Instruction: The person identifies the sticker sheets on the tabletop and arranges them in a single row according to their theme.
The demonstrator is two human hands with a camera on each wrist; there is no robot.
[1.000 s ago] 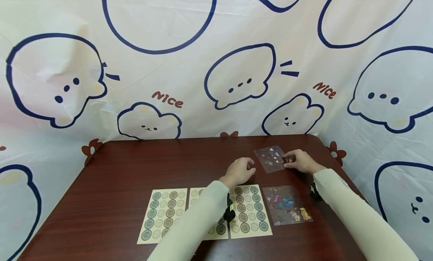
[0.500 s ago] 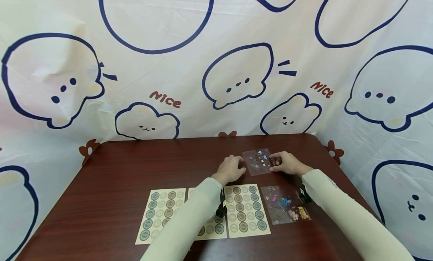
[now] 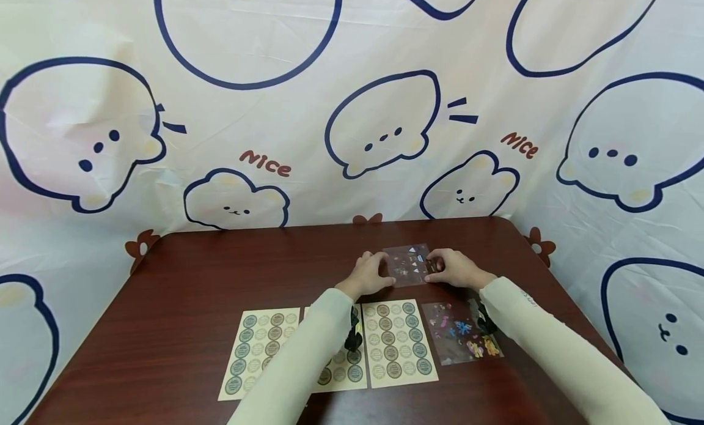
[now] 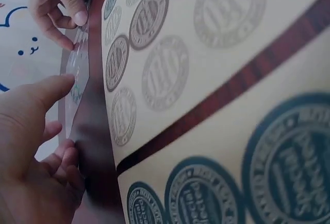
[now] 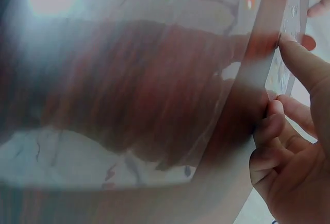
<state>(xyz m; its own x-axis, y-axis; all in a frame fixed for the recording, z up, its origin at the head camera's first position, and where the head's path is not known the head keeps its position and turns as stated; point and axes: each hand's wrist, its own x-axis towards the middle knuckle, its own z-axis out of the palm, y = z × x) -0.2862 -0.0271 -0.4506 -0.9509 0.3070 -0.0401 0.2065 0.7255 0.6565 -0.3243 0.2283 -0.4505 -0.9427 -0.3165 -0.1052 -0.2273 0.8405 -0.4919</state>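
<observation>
A clear sticker sheet point(image 3: 408, 265) with small white and blue marks lies near the back right of the table. My right hand point(image 3: 455, 269) grips its right edge, index finger and thumb set apart along it; in the right wrist view that hand point(image 5: 294, 147) has its other fingers curled. At the sheet's left edge is my left hand point(image 3: 367, 275), fingers loosely bent and thumb apart. In the left wrist view the fingertips of the left hand point(image 4: 41, 147) come up to the sheet's edge; whether they press it is unclear.
Cream sheets of round labels lie at the front: a left one point(image 3: 253, 351), a middle one point(image 3: 352, 376) partly under my left sleeve, and a right one point(image 3: 398, 342). Another clear sticker sheet point(image 3: 462, 333) with colourful figures lies beside them. A patterned cloth point(image 3: 308, 125) hangs behind the table point(image 3: 181, 303).
My right hand has slid the clear sticker sheet to the left. My left hand has shifted slightly left and down, and the gap between it and the sheet has closed.
</observation>
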